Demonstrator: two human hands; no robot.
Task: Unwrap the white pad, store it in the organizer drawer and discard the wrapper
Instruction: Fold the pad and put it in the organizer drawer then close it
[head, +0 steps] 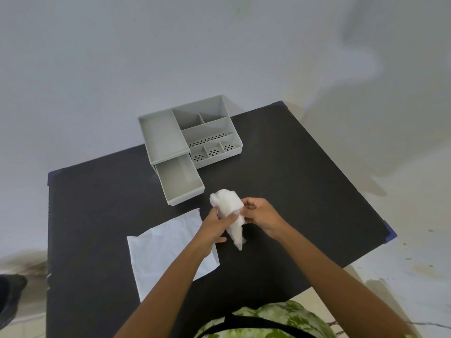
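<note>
Wrapper lies flat on the black tabletop, partly under the left hand. Both the left hand and the right hand grip the white pad, held above the tabletop just before the grey organizer's open drawer.

White pad, grey organizer, black table, green-patterned shirt.

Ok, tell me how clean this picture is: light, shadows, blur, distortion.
Head view: soft even light, no glare on the table; faint shadows on the wall behind; wide-angle bending skews the table's edges; the organizer is sharp, while the pad in both hands is washed-out white, its texture lost.
</note>
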